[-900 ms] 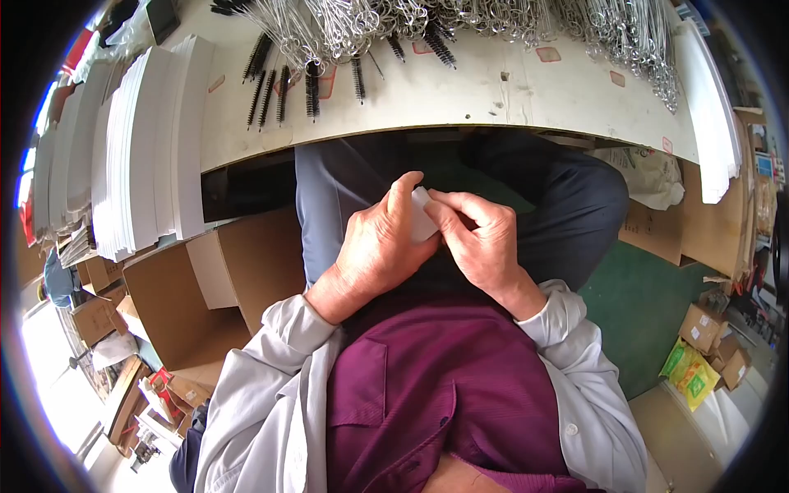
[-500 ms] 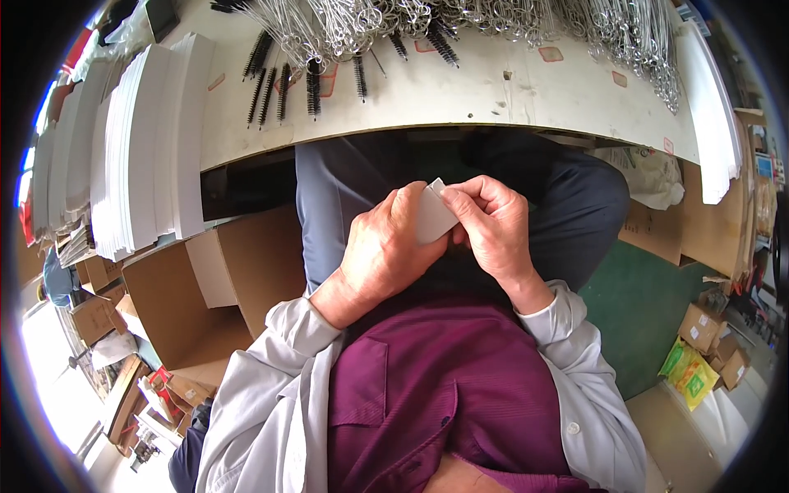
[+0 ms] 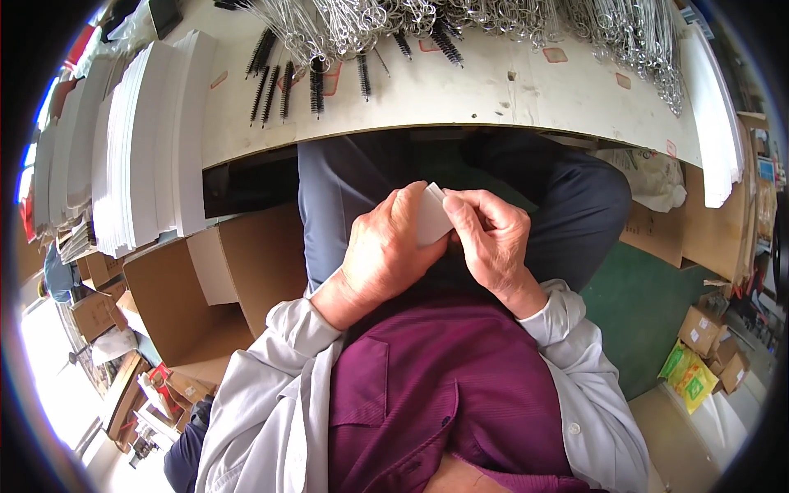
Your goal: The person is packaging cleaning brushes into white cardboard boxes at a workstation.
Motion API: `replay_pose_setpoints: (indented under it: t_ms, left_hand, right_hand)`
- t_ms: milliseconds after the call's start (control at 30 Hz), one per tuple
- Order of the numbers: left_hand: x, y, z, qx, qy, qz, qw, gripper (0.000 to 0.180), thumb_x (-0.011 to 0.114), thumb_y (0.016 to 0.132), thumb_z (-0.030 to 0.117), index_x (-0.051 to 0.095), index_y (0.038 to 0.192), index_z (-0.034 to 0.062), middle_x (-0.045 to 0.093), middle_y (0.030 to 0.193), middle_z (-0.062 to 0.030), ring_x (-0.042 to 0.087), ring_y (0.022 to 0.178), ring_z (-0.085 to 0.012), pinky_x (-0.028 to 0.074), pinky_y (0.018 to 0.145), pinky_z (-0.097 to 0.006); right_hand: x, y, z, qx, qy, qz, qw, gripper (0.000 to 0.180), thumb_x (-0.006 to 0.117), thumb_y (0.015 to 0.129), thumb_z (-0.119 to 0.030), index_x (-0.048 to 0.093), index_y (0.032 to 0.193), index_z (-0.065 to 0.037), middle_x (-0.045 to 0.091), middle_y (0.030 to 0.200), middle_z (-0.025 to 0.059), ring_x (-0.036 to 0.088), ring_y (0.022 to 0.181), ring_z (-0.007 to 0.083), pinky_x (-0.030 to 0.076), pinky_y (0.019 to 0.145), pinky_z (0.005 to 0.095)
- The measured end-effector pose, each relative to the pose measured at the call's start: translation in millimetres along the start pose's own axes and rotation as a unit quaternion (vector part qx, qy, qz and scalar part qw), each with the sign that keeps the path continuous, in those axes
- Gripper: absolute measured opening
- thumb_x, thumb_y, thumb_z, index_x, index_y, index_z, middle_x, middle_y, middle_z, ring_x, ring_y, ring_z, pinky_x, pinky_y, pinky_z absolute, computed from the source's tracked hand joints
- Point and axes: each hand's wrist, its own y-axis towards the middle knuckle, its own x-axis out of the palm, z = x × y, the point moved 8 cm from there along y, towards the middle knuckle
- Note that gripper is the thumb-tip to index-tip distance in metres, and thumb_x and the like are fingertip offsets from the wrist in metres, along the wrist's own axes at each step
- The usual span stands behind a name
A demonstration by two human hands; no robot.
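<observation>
Over my lap, a small white card box [image 3: 432, 220] sits in my left hand [image 3: 382, 246], its fingers and thumb wrapped round it. Only one pale face and a raised flap-like edge show, and its lower part is hidden behind my hands. My right hand [image 3: 496, 242] is closed at the box's right upper edge, with the thumb against the card and the fingers bent behind. Beyond the hands, several black-bristled wire brushes [image 3: 316, 89] lie on the table [image 3: 411, 103], in front of a heap of looped wire handles [image 3: 370, 20].
Stacks of long white cartons [image 3: 148, 148] stand at the left, and more white cartons [image 3: 713, 123] at the table's right end. An opened brown cardboard box [image 3: 185, 320] is beside my left leg. A yellow-green packet [image 3: 689, 375] and small brown boxes lie at the lower right.
My right hand has shifted slightly downward at the box's edge, and its thumb has turned more upright. The left hand keeps its hold, nearly unmoved.
</observation>
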Motion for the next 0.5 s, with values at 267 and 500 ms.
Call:
replay_pose_setpoints:
  t_ms: [267,500]
  left_hand:
    - [0,2,-11,-0.043,-0.055,-0.027,0.997,0.056,0.084,0.078,0.018,0.058,0.123,-0.0002,0.072,0.107,-0.0214,0.074,0.09,-0.0405,0.063,0.075,-0.045]
    - [-5,1,-16,-0.051,-0.07,-0.028,0.996,0.059,0.083,0.076,0.016,0.058,0.126,-0.0002,0.072,0.108,-0.0225,0.073,0.092,-0.0419,0.062,0.076,-0.046]
  right_hand:
    - [12,-2,-13,-0.101,-0.056,-0.063,0.991,0.038,0.075,0.097,-0.014,0.068,0.13,0.003,0.076,0.102,0.0166,0.073,0.09,0.0202,0.056,0.079,0.0282]
    - [25,-7,-21,-0.158,-0.041,-0.047,0.985,0.046,0.076,0.094,-0.008,0.063,0.136,0.004,0.075,0.096,0.0215,0.077,0.085,0.0298,0.058,0.073,0.0351]
